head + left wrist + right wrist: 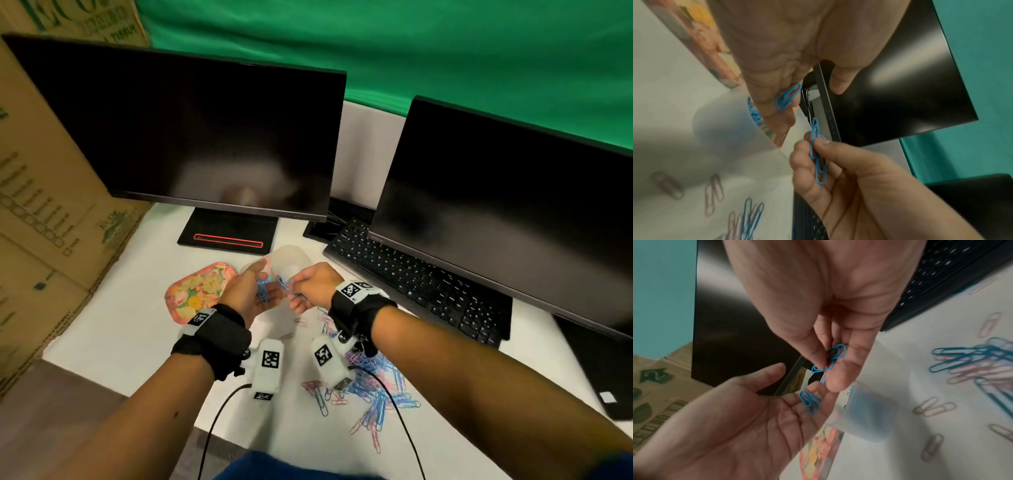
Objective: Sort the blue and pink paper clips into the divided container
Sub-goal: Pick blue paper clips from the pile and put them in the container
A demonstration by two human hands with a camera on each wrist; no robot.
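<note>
My left hand (255, 291) is held palm up above the table, fingers relaxed, with a few blue paper clips (809, 400) lying loose on its fingers (777, 104). Just to its right, my right hand (301, 291) pinches a short linked string of blue paper clips (818, 154) between thumb and fingertips (838, 369). Both hands hover over the translucent divided container (291, 258), which shows blue clips inside one compartment (865, 408). A mixed pile of blue and pink clips (373, 387) lies on the white table under my right forearm.
A floral pink tray (198, 294) sits left of the container. Behind stand two dark monitors (191, 137), and a black keyboard (418, 277) lies at the right. Cardboard boxes (44, 192) wall off the left side. Loose pink clips (714, 193) are scattered near the container.
</note>
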